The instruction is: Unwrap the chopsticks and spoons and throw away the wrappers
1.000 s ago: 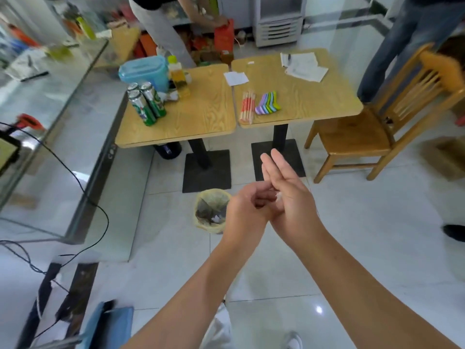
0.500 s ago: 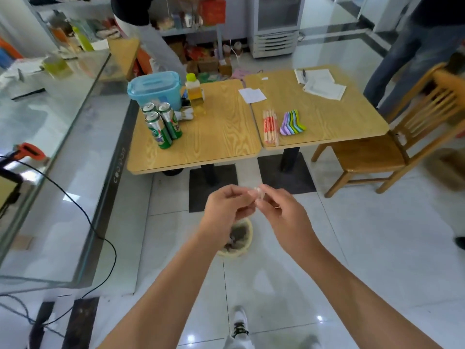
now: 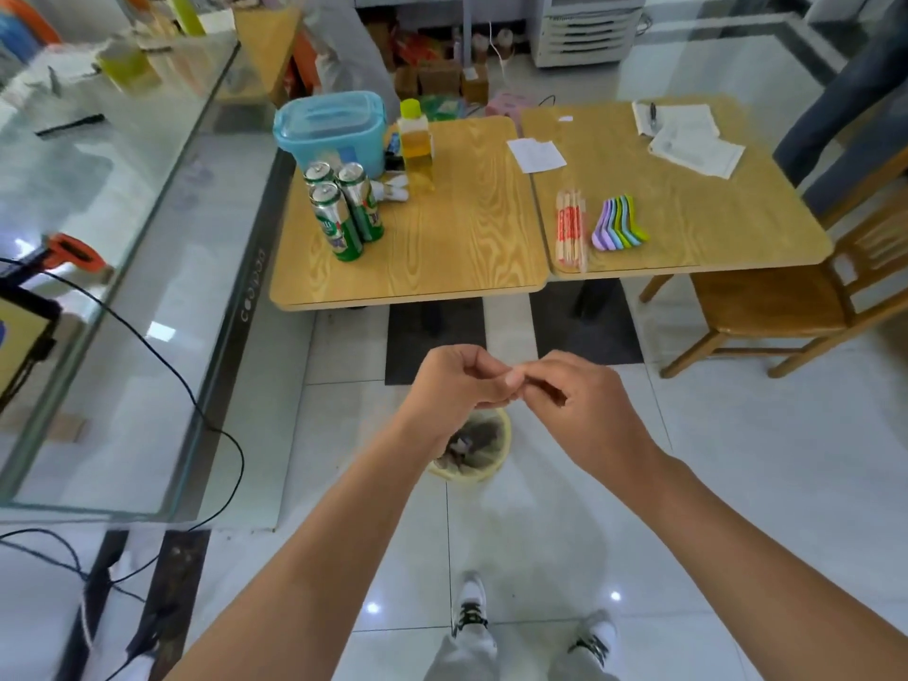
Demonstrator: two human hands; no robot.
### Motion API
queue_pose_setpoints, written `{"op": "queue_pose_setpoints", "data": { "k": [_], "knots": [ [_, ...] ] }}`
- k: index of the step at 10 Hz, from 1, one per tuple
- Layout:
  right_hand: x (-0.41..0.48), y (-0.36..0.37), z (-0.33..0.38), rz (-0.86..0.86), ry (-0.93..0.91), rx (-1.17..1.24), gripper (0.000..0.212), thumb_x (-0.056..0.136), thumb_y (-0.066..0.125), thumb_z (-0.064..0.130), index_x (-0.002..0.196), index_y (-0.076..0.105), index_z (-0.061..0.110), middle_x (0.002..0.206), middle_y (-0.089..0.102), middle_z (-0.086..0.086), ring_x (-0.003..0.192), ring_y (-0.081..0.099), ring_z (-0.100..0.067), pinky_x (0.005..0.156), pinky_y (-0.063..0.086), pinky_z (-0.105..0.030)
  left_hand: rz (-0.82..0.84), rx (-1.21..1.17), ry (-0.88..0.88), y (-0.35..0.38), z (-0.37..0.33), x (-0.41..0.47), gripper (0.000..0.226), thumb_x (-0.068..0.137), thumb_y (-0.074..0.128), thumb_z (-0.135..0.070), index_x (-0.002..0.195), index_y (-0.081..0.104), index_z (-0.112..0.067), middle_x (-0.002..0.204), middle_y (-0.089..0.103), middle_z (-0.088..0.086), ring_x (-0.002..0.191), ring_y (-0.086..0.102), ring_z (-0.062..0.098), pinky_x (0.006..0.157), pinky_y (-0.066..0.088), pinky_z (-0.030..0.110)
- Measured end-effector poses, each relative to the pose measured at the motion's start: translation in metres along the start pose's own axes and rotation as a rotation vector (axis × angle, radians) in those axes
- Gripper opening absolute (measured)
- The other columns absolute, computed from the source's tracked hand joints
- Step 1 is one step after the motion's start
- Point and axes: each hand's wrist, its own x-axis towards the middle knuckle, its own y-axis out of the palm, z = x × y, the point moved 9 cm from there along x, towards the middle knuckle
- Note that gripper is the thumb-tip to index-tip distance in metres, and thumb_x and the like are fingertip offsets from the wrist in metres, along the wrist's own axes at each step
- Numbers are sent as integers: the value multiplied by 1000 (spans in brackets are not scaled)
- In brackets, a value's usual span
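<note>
The chopsticks (image 3: pixel 570 231) are a small bundle of pale wooden pairs, each in a paper sleeve with red print, with bare wood showing at the ends. They lie side by side on the right-hand bench (image 3: pixel 697 248). Their long axis runs from the near edge of the bench straight away toward its far side, and the near ends almost reach the edge. Just beside them on the right, the spoons (image 3: pixel 620 223) form a tight fan of pastel purple, blue, green and yellow-green. Their broader ends are toward the near edge and their handles lean away and slightly right.

Both sets are well apart from the hands, which hang in front of the bench over the tiled floor. The left hand (image 3: pixel 454 383) and the right hand (image 3: pixel 584 400) meet in the middle of the view with fingers curled and fingertips pressed against each other. They may be pinching a scrap of wrapper, but nothing shows between them clearly enough to tell.

Directly below the hands, a waste bin (image 3: pixel 484 464) with a yellowish liner stands on the floor. The left wrist partly hides it, and crumpled scraps are visible inside.
</note>
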Motion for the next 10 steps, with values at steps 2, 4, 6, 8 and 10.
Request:
{"op": "queue_pose_setpoints", "data": {
  "k": [2, 4, 6, 8, 10],
  "knots": [
    [-7, 26, -24, 140, 131, 88, 5, 90, 70, 21, 93, 72, 18, 83, 68, 5, 77, 62, -10, 67, 50, -19, 2, 119, 41, -15, 9, 5, 34, 73, 81, 0, 80, 50, -10, 79, 75, 16, 80, 73, 35, 81, 59, 50],
    [-5, 10, -2, -295, -47, 30, 23, 92, 63, 17, 110, 70, 3, 100, 60, -5, 85, 52, -4, 79, 43, -11, -50, -309, 51, -48, 13, 9, 14, 91, 61, 0, 100, 55, -8, 94, 77, 14, 84, 74, 23, 76, 59, 30],
    [13, 83, -34, -270, 37, -13, 29, 93, 63, 4, 122, 62, 2, 112, 59, -14, 99, 59, -23, 86, 54, -33, -290, -96, -33, -77, 62, 27, 11, 93, 65, -13, 100, 65, -5, 94, 77, 11, 84, 72, 21, 78, 59, 30],
    [-20, 188, -152, 363, 687, -88, 67, 92, 54, 1, 153, 24, 10, 150, 40, -17, 135, 41, -34, 108, 37, -39, -378, 134, -221, -96, 133, 33, 14, 95, 61, -22, 99, 69, -12, 90, 71, 4, 87, 67, 19, 82, 58, 33],
    [-63, 141, -160, 154, 755, 29, 54, 90, 51, -9, 141, 45, 9, 134, 56, -12, 119, 56, -29, 93, 38, -24, -342, 95, -280, -95, 175, 29, 7, 93, 63, -14, 92, 68, -10, 77, 71, 1, 81, 68, 19, 82, 58, 35]
  ]
}}
